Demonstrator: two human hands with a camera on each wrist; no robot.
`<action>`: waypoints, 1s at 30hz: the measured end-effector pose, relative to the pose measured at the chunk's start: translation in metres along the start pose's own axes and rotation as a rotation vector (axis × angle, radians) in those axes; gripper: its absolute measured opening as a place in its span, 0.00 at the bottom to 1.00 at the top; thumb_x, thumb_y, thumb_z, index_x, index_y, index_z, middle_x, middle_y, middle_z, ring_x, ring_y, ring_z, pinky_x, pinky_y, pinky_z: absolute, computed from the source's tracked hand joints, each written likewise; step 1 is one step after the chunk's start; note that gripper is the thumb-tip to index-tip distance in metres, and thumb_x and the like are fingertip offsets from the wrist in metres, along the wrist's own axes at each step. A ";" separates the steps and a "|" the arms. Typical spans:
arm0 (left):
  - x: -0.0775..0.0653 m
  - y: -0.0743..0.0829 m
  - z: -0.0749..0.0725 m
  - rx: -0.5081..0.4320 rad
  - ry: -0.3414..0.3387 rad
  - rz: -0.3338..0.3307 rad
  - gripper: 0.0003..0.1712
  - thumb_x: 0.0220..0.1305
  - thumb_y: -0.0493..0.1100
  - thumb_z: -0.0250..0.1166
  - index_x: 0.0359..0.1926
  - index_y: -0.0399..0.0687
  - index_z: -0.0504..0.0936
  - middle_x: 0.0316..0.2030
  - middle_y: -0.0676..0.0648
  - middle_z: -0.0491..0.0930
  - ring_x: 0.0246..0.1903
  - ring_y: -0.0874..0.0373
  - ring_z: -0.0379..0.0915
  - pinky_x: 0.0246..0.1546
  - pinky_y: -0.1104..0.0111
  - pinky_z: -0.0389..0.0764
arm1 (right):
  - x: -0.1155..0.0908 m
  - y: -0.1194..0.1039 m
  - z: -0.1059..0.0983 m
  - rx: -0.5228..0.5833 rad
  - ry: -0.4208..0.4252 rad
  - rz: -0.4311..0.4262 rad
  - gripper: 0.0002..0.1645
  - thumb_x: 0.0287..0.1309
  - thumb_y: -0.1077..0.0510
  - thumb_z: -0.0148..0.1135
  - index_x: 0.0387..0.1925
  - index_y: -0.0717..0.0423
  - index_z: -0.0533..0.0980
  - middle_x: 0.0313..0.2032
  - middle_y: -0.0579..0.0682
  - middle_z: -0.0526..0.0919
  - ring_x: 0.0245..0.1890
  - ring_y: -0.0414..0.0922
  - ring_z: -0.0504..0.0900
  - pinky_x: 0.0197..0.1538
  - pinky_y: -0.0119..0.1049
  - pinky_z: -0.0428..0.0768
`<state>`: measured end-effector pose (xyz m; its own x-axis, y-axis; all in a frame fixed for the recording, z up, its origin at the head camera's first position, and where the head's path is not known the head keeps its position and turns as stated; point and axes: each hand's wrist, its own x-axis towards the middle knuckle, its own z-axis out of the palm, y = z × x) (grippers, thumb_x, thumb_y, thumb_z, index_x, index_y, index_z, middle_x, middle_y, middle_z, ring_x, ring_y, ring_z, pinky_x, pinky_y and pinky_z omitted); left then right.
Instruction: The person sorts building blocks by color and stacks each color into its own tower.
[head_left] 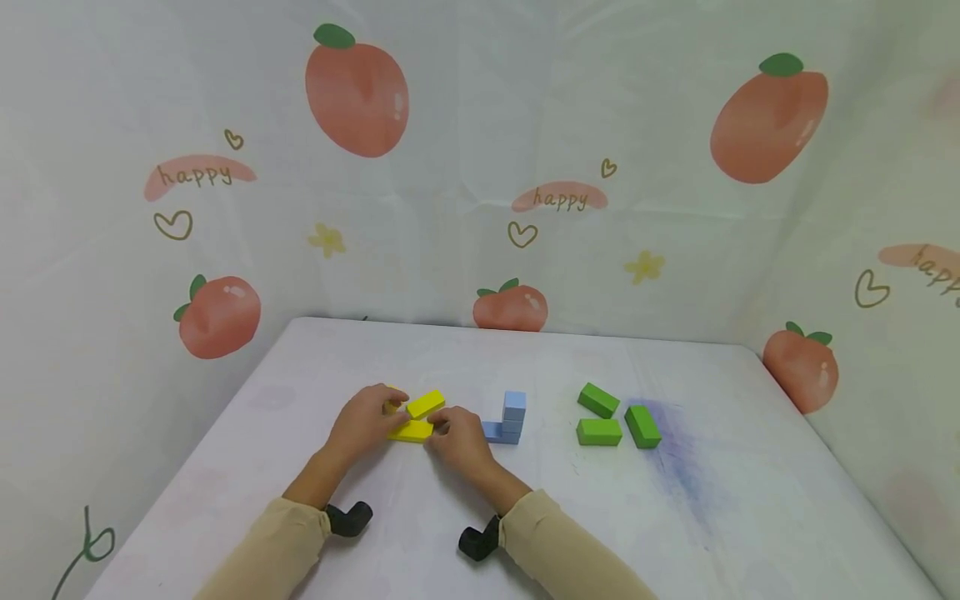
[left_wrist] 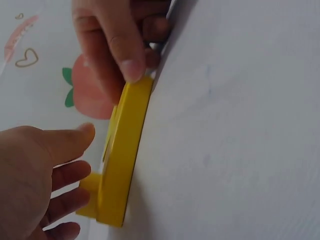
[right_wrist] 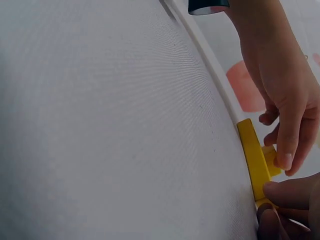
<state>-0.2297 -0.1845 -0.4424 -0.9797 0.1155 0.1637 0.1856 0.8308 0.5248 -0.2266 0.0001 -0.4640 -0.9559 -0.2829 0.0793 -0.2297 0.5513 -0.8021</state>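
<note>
In the head view, a long yellow block (head_left: 411,432) lies flat at the front of the yellow group. Behind it sits a slanted yellow block (head_left: 425,404), and another yellow piece (head_left: 392,402) is mostly hidden by my left hand (head_left: 366,423). That hand is beside the left end, its thumb and fingers spread apart in the left wrist view. From the other side, my right hand (head_left: 459,443) pinches the right end of the front yellow block (right_wrist: 254,160), thumb tip on its edge and other fingers curled.
Right of my right hand, light blue blocks (head_left: 513,415) form an upright stack with a flat piece at its foot. Farther right lie three green blocks (head_left: 599,432). A patterned cloth (head_left: 450,208) hangs behind the white table (head_left: 720,517).
</note>
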 end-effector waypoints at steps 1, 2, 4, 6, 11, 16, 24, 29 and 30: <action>0.000 0.001 0.002 0.011 0.007 -0.010 0.18 0.58 0.45 0.71 0.49 0.44 0.85 0.43 0.47 0.82 0.42 0.51 0.74 0.46 0.55 0.76 | 0.000 0.000 0.000 0.002 -0.003 0.006 0.16 0.51 0.66 0.71 0.45 0.58 0.83 0.37 0.45 0.81 0.35 0.41 0.75 0.43 0.34 0.78; 0.001 0.003 0.004 0.025 0.012 -0.018 0.18 0.58 0.45 0.71 0.49 0.44 0.85 0.43 0.47 0.82 0.43 0.50 0.74 0.47 0.55 0.75 | 0.000 0.000 0.001 0.005 -0.006 0.012 0.16 0.51 0.66 0.71 0.45 0.58 0.83 0.38 0.45 0.81 0.36 0.42 0.75 0.44 0.34 0.79; 0.002 0.005 0.007 0.059 0.026 -0.032 0.18 0.58 0.46 0.71 0.49 0.45 0.85 0.41 0.47 0.82 0.42 0.50 0.74 0.46 0.55 0.76 | 0.000 0.000 0.002 0.006 -0.007 0.020 0.17 0.52 0.66 0.71 0.45 0.58 0.83 0.38 0.45 0.81 0.36 0.42 0.75 0.45 0.35 0.79; 0.003 0.007 0.010 0.090 0.036 -0.041 0.18 0.58 0.46 0.71 0.49 0.45 0.85 0.40 0.47 0.82 0.41 0.50 0.74 0.45 0.56 0.76 | 0.000 0.000 0.002 0.008 -0.004 0.020 0.17 0.51 0.66 0.71 0.45 0.58 0.83 0.38 0.45 0.81 0.37 0.42 0.76 0.45 0.35 0.79; 0.006 0.010 0.014 0.159 0.047 -0.053 0.19 0.57 0.48 0.71 0.48 0.45 0.85 0.38 0.47 0.81 0.39 0.50 0.75 0.42 0.57 0.76 | 0.001 0.001 0.002 0.024 0.006 0.012 0.16 0.51 0.66 0.71 0.45 0.59 0.83 0.38 0.45 0.82 0.36 0.41 0.76 0.44 0.34 0.79; 0.006 0.015 0.016 0.221 0.066 -0.063 0.20 0.56 0.50 0.72 0.47 0.45 0.86 0.39 0.46 0.83 0.38 0.49 0.75 0.42 0.57 0.74 | 0.001 0.002 0.003 0.037 0.009 0.012 0.16 0.51 0.66 0.71 0.45 0.59 0.83 0.38 0.45 0.82 0.36 0.41 0.76 0.43 0.34 0.79; 0.009 0.015 0.013 0.264 0.035 -0.065 0.20 0.55 0.51 0.73 0.47 0.46 0.87 0.40 0.46 0.83 0.38 0.49 0.73 0.42 0.56 0.71 | 0.000 0.002 0.002 0.026 0.016 0.008 0.16 0.51 0.66 0.71 0.44 0.59 0.83 0.38 0.45 0.82 0.35 0.40 0.76 0.43 0.33 0.79; 0.010 0.013 0.011 0.286 0.029 -0.042 0.18 0.56 0.49 0.72 0.46 0.47 0.87 0.39 0.46 0.83 0.37 0.49 0.73 0.41 0.56 0.71 | 0.000 0.002 0.002 0.025 0.021 -0.003 0.16 0.51 0.66 0.71 0.44 0.59 0.84 0.38 0.46 0.82 0.35 0.40 0.76 0.42 0.32 0.79; 0.010 0.013 0.011 0.290 0.031 -0.037 0.17 0.56 0.49 0.72 0.45 0.47 0.87 0.38 0.46 0.83 0.37 0.48 0.73 0.41 0.56 0.71 | 0.000 0.002 0.002 0.024 0.022 -0.007 0.16 0.51 0.66 0.71 0.44 0.59 0.84 0.38 0.46 0.82 0.35 0.40 0.76 0.41 0.32 0.79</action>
<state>-0.2382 -0.1669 -0.4432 -0.9818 0.0695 0.1768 0.1164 0.9555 0.2712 -0.2268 -0.0002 -0.4669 -0.9581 -0.2693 0.0975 -0.2320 0.5302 -0.8155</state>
